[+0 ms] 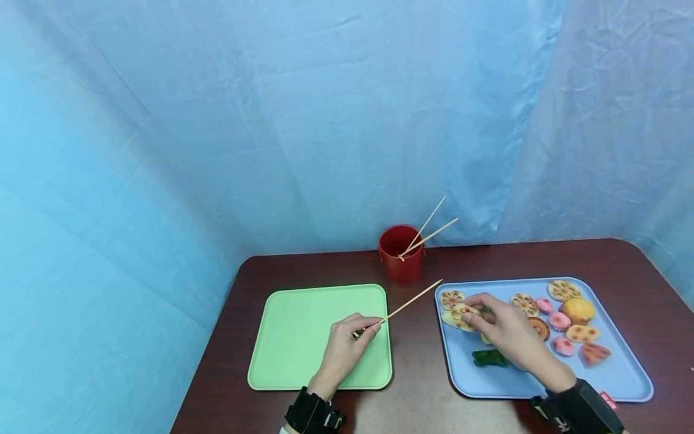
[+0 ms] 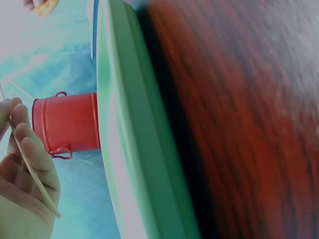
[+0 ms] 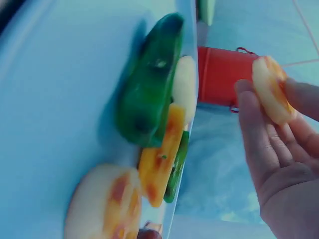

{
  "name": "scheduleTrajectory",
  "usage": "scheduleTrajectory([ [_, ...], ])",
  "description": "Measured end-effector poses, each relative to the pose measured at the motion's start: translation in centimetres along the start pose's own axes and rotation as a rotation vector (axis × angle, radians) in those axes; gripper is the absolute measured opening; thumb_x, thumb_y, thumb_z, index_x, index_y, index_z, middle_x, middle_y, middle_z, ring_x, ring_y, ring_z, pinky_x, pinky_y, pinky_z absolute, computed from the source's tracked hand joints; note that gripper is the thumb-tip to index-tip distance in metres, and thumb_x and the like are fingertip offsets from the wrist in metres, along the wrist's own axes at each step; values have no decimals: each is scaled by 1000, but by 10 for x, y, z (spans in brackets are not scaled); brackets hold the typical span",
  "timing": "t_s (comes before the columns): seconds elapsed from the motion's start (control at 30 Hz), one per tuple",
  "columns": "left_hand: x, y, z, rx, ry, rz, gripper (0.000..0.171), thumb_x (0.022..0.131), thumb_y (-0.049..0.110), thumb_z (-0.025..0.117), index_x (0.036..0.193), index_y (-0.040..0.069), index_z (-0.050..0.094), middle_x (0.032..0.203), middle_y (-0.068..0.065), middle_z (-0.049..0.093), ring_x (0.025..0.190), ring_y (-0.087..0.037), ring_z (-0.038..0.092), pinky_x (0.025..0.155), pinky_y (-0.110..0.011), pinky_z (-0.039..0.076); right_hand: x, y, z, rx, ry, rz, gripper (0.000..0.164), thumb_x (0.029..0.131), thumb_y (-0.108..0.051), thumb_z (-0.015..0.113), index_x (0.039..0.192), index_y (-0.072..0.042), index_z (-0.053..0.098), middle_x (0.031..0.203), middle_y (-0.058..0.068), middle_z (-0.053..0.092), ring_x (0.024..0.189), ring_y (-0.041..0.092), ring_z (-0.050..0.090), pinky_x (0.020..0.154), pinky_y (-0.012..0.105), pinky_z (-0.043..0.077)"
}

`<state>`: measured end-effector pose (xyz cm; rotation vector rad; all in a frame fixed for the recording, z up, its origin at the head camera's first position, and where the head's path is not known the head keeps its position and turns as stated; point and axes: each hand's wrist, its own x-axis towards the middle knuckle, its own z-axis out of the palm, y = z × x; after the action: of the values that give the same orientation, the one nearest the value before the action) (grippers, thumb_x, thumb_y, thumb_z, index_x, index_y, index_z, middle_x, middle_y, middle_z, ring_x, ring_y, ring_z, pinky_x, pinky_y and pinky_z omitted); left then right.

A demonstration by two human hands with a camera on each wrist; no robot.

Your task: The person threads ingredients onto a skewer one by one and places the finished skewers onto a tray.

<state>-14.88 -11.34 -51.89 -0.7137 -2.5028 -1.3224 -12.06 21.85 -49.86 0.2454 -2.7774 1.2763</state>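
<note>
Above the green tray (image 1: 303,337), my left hand (image 1: 349,346) pinches a thin wooden skewer (image 1: 414,300), whose far end points up and to the right. In the left wrist view the skewer (image 2: 35,179) crosses the palm. Over the left part of the blue tray (image 1: 520,386), my right hand (image 1: 506,328) holds a browned lotus root slice (image 1: 463,314) between thumb and fingers. The right wrist view shows this slice (image 3: 273,89) raised off the tray. Near that hand lies a green pepper piece (image 1: 490,358).
On the blue tray lie more lotus root slices (image 1: 564,290), a mushroom slice (image 1: 539,328), pink pieces (image 1: 559,320), a yellow-brown round piece (image 1: 578,310) and a reddish wedge (image 1: 595,353). Behind the trays, a red bucket (image 1: 401,265) holds skewers (image 1: 441,229) against the blue curtain (image 1: 325,120).
</note>
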Motion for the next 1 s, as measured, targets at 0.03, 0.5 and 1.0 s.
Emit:
scheduleTrajectory([
  [0.03,0,1,0,1,1,6,12,95,13,76,104,16,83,82,9,72,69,0,55,60,-19,50,0,-1,-1,36,9,25,30,102,-29,67,123,-7,66,94,1,71,72,10,67,56,28,50],
  [0.5,-3,7,7,-21,-15,41,13,94,12,76,104,15,83,80,10,69,67,2,51,59,-15,43,3,-6,-1,628,155,284,61,106,-36,59,145,7,43,116,5,68,93,8,70,82,34,60],
  [1.0,-7,10,12,-20,-78,34,12,95,16,76,104,14,83,80,9,69,67,3,49,58,-13,40,2,-11,-1,1032,161,341,45,104,-33,62,136,-6,44,115,-6,65,103,8,70,88,27,57],
])
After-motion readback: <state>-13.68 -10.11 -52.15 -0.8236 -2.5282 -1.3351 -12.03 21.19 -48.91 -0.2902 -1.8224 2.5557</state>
